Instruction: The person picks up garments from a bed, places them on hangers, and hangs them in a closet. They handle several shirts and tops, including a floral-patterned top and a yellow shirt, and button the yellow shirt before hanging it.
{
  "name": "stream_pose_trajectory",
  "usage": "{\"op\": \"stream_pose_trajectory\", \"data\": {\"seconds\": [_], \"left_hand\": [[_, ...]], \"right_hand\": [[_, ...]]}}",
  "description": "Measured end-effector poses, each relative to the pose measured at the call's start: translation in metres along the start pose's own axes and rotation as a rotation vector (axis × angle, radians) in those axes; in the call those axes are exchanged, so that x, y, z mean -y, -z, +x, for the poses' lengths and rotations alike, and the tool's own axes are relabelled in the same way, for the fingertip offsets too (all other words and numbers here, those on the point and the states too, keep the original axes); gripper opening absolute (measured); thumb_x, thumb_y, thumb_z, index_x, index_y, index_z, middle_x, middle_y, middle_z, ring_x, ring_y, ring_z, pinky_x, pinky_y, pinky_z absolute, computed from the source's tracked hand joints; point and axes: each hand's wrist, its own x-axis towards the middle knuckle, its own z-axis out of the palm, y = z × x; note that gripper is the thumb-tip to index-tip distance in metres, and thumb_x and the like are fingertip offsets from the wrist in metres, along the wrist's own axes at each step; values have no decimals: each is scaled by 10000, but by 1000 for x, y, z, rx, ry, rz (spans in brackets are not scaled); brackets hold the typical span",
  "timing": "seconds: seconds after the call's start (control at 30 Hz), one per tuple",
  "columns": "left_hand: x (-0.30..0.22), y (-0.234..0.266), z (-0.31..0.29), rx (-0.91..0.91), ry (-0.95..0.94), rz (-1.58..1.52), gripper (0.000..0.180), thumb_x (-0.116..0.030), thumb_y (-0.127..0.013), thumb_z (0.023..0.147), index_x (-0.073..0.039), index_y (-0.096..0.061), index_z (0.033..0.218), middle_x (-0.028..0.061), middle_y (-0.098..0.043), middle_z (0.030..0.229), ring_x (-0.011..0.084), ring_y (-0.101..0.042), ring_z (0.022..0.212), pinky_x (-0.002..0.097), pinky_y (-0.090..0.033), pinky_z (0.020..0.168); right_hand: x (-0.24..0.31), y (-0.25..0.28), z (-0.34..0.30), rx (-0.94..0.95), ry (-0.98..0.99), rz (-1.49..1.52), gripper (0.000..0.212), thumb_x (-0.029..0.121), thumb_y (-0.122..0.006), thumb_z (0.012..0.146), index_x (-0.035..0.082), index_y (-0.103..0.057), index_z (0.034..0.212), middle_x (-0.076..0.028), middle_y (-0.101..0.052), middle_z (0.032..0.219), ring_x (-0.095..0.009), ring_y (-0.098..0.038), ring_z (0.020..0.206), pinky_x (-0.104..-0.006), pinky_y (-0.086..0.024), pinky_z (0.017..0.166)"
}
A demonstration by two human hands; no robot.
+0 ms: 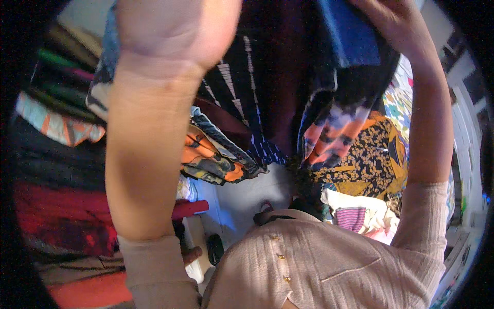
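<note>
Two hands (177,26) (392,23) at garment (355,46); folded clothes (59,159), perhaps shelved

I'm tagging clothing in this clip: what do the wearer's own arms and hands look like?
The left sleeve and right sleeve are beige, with a finely ribbed look, and end near the elbows. The forearms are bare, with no watch or bracelet showing. No glove shows on the left hand or right hand; rings can't be judged.
</note>
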Motion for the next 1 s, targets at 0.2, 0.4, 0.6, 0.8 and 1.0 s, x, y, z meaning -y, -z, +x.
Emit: {"op": "stream_pose_trajectory", "data": {"seconds": [0.2,0.4,0.6,0.8,1.0], "left_hand": [[-4,-68,-25,-601,148,602,396,-277,-569,890,67,-451,1046,154,-469,1061,197,-442,1050,346,-346,988],[-23,-49,-56,-678,263,622,611,-213,-601,867,184,-313,1231,275,-422,1273,263,-410,1221,378,-261,1093],[-26,-84,-76,-1024,161,765,467,-168,-590,890,84,-398,1234,183,-494,1214,245,-465,1185,349,-348,1026],[-42,-65,-99,-1124,227,963,305,-181,-582,906,2,-524,1143,86,-578,1084,140,-536,1006,275,-422,900],[-22,-88,-121,-1255,214,1088,337,-193,-559,922,16,-500,1181,94,-582,1109,162,-543,1060,288,-422,926]], "right_hand": [[-1,-43,-21,119,-29,188,324,215,-595,910,-12,-558,1138,-77,-613,957,-121,-547,873,-257,-437,797],[17,-95,-28,-36,144,166,190,150,-602,881,-20,-521,853,-169,-461,691,-242,-448,592,-334,-409,579],[13,-122,-22,-14,244,208,178,109,-615,852,-18,-495,817,-197,-439,676,-367,-436,588,-385,-373,535],[10,-148,8,24,425,268,207,107,-602,858,-10,-458,768,-197,-444,661,-370,-457,581,-398,-357,527],[-5,-144,14,494,452,434,269,228,-606,872,-26,-518,860,-243,-506,699,-364,-482,608,-396,-412,574]]}}
